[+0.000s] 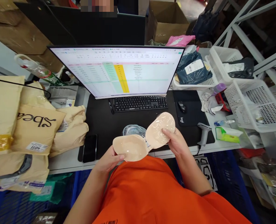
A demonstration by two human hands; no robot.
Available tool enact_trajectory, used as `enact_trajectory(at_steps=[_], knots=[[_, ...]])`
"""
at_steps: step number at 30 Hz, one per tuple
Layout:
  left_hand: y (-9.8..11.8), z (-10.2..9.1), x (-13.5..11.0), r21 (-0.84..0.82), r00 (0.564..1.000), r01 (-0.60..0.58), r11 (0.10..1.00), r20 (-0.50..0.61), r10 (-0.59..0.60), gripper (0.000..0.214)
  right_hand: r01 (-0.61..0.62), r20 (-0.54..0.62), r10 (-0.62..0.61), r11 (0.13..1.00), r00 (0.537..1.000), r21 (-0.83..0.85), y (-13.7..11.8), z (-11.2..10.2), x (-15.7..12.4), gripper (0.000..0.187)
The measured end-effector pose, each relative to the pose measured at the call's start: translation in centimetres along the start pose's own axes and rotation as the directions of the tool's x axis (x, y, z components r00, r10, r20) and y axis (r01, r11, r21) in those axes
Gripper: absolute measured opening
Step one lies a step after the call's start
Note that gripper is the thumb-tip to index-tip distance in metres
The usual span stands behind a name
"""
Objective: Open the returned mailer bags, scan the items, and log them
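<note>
I hold a beige two-cup adhesive bra [144, 137] in front of my chest, above the desk's near edge. My left hand [108, 160] grips the lower left cup from below. My right hand [175, 142] grips the upper right cup, thumb on its front. The cups are joined in the middle and covered with clear film. A crumpled clear plastic wrapper [133, 129] lies on the black desk mat [105, 124] just behind the cups.
A monitor [119, 70] with a spreadsheet stands behind a black keyboard [140, 103]. A phone [89, 148] lies left on the mat; mouse [181, 106] and barcode scanner [203, 132] lie right. Beige mailer bags [33, 130] pile at left, white baskets [252, 102] at right.
</note>
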State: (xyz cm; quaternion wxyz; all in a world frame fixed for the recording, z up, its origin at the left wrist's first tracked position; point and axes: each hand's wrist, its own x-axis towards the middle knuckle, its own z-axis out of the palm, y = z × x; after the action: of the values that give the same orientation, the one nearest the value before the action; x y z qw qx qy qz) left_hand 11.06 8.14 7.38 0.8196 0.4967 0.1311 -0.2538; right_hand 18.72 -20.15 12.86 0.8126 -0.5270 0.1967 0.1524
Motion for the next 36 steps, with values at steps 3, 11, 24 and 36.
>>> enact_trajectory(at_steps=[3,11,24,36], knots=[[-0.3,-0.9,-0.3,-0.042,0.999,-0.016,0.999,-0.041,0.014,0.076,0.096,-0.078,-0.105,0.989,0.991,-0.109,1.0,-0.4,0.8,0.047],[2.9,0.0,0.2,0.116,0.960,0.055,0.992,0.265,-0.084,0.066,0.238,-0.024,-0.275,0.868,0.961,-0.435,1.8,-1.2,1.6,0.049],[2.8,3.0,2.1,0.637,0.986,-0.032,0.770,0.147,-0.081,0.043,0.192,0.051,-0.187,0.896,0.981,-0.400,2.0,-0.1,1.5,0.056],[2.5,3.8,1.8,0.610,0.987,-0.045,0.791,0.151,-0.060,0.040,-0.004,0.001,0.004,0.992,1.000,-0.123,2.8,0.9,1.8,0.050]])
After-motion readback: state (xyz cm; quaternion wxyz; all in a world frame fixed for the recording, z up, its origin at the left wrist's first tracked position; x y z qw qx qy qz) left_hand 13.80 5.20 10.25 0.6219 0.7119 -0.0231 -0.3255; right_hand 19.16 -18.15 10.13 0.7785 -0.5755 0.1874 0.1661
